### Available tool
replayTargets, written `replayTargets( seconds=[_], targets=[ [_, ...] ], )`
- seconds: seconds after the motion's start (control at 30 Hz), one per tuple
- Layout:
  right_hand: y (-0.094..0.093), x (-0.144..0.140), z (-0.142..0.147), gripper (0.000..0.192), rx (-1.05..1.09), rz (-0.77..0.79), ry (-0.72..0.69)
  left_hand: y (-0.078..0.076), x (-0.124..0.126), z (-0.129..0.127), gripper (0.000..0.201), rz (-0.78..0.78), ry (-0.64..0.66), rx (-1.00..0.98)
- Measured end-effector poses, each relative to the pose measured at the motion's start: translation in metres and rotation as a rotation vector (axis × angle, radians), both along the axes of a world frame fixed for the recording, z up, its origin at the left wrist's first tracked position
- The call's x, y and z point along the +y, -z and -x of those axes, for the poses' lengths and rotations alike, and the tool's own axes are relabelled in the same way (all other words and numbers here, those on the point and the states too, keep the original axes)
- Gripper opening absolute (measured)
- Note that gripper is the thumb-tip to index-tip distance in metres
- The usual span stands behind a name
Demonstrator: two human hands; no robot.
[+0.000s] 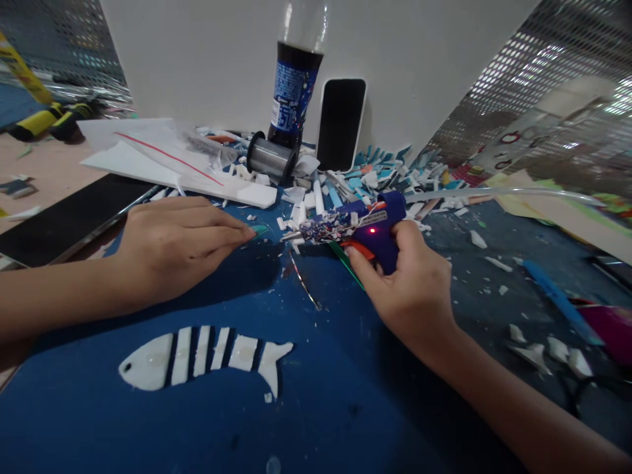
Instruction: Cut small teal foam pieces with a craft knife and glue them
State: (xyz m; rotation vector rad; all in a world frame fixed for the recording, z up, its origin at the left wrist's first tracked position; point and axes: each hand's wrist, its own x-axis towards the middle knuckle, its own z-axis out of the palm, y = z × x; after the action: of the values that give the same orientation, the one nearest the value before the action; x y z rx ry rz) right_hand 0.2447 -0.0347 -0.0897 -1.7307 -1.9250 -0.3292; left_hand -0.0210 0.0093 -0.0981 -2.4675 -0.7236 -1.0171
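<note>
My right hand (412, 286) grips a blue hot glue gun (378, 227) with a red light lit and a finger on its orange trigger. Its crusted nozzle points left toward a small green piece (260, 230) that my left hand (172, 243) pinches at its fingertips, pressed on the blue sheet (316, 382). A clear glue stick (494, 193) sticks out of the gun's back to the right. A white fish skeleton shape (202, 355) lies glued on the blue sheet, nearer to me.
A cola bottle (296, 79), a wire spool (269, 158) and a phone (340, 122) leaning on the wall stand at the back. White foam board (172, 171) and a dark tablet (64, 217) lie left. Foam scraps (395, 171) litter the back and right.
</note>
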Motion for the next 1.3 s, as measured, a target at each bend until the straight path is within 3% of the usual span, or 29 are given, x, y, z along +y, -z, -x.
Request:
replayTargets(
  seconds=[0.9,1.3],
  targets=[
    [0.0007,-0.0004,-0.0026,0.032,-0.046,-0.084,0.043,-0.0015,-0.0015,-0.0024,0.013,-0.014,-0.039,-0.021],
    [0.0007,-0.0009,-0.0005,0.034,0.003,-0.066,0.043,-0.0027,-0.0022,-0.0018,0.011,0.011,0.012,-0.030]
  ],
)
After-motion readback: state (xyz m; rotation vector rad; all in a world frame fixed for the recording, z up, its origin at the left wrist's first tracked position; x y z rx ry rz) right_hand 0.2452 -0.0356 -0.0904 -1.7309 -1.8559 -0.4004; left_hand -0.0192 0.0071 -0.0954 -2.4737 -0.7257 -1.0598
